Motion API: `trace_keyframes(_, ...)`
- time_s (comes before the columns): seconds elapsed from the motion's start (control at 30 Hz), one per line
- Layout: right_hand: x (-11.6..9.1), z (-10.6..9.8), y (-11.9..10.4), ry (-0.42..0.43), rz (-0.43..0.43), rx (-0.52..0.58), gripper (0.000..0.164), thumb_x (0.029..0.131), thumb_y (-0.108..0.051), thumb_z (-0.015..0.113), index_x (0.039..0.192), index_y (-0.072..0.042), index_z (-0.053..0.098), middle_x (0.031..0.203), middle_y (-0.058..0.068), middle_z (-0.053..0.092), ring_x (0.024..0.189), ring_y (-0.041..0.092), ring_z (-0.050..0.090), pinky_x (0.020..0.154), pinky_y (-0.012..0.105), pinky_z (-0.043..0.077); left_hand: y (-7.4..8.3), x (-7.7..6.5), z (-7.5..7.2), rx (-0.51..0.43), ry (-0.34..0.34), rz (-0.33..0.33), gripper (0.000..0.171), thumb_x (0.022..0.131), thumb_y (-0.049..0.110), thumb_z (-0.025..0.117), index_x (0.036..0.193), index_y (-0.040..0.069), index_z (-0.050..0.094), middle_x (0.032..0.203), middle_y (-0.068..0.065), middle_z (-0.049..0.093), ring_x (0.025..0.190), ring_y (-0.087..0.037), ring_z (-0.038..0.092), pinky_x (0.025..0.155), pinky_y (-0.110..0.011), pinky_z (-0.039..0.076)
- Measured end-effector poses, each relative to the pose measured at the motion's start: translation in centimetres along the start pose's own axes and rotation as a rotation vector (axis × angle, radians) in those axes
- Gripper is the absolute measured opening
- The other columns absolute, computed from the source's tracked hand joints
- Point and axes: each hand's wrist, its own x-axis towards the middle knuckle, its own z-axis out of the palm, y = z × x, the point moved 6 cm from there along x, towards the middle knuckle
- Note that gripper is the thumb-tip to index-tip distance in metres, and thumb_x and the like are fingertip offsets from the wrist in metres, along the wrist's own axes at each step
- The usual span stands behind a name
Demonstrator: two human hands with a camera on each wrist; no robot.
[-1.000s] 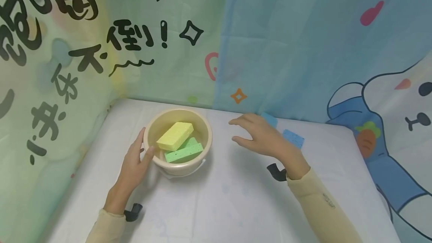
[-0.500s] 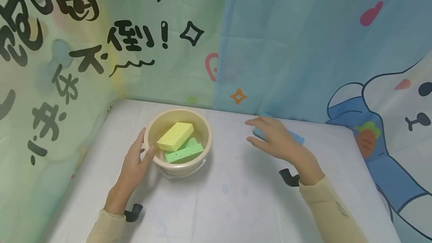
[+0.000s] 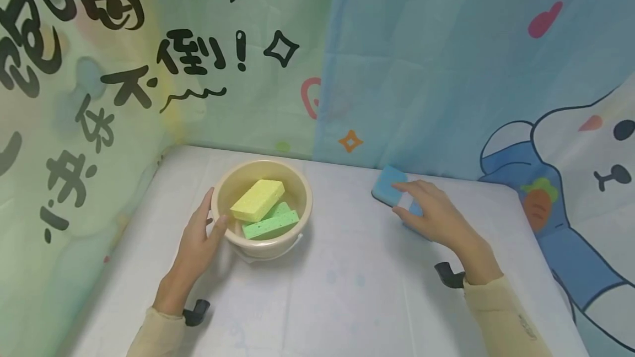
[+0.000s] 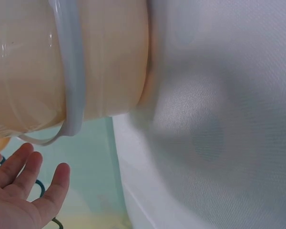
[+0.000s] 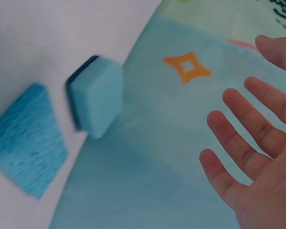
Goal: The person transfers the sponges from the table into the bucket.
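A cream bucket (image 3: pixel 263 249) stands on the white table, holding a yellow sponge (image 3: pixel 258 200) on top of green sponges (image 3: pixel 270 226). My left hand (image 3: pixel 193 247) rests against the bucket's left side, its thumb at the rim and its fingers fairly straight along the outside. In the left wrist view, relaxed fingers (image 4: pixel 52 191) lie beside the bucket's white handle (image 4: pixel 72 71). My right hand (image 3: pixel 436 214) hovers over two blue sponges with fingers spread and nothing in them. One is a light blue sponge (image 5: pixel 97 95) with a dark underside; the other, a speckled blue sponge (image 5: pixel 31 143), is mostly covered by the hand in the head view.
Printed cloth walls (image 3: pixel 421 70) rise along the table's back and left edges. The light blue sponge lies close to the back wall. White tabletop (image 3: pixel 337 291) stretches between the bucket and the right arm.
My right hand has moved right and a little toward me, from left of the blue sponges to over them, uncovering the light blue one. My left hand and the bucket have stayed put.
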Motion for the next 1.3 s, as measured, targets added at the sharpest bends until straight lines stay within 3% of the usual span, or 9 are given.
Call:
trace_keyframes(0.33,-1.1,0.9,4.7,-0.025,0.172,-0.011,0.056,0.095,-0.020,0.070,0.139,0.008,0.049,0.136,0.030,0.050,0.127,0.050,0.041,0.102,0.067,0.034,-0.1,0.0,-0.1,0.007,-0.004,-0.008,0.065,0.104,0.023,0.052,0.161,0.017,0.021,0.160,-0.007,0.033,0.142,-0.030,0.035,0.105,-0.057,0.042)
trace_keyframes(0.67,0.1,2.2,7.8,-0.069,0.304,-0.005,0.076,0.094,-0.033,0.071,0.147,0.009,0.037,0.146,0.034,0.037,0.133,0.055,0.030,0.106,0.069,0.029,-0.2,0.0,-0.2,0.001,-0.009,0.002,0.064,0.104,0.021,0.052,0.160,0.009,0.022,0.160,-0.010,0.032,0.142,-0.033,0.035,0.105,-0.058,0.042)
trace_keyframes(0.97,2.1,4.6,10.2,-0.228,0.419,-0.015,0.114,0.083,-0.061,0.072,0.153,0.010,0.018,0.150,0.041,0.020,0.135,0.060,0.018,0.103,0.076,0.023,-0.3,0.0,-0.2,-0.012,-0.005,0.007,0.064,0.104,0.023,0.052,0.160,0.012,0.022,0.160,-0.009,0.032,0.141,-0.032,0.035,0.104,-0.059,0.041)
trace_keyframes(1.3,3.5,6.5,12.2,-0.315,0.480,-0.038,0.125,0.079,-0.063,0.075,0.151,0.016,0.009,0.148,0.046,0.016,0.134,0.065,0.015,0.102,0.079,0.021,-0.4,0.0,-0.1,-0.024,-0.001,0.013,0.064,0.104,0.022,0.053,0.159,0.009,0.025,0.159,-0.010,0.034,0.140,-0.032,0.037,0.103,-0.059,0.042)
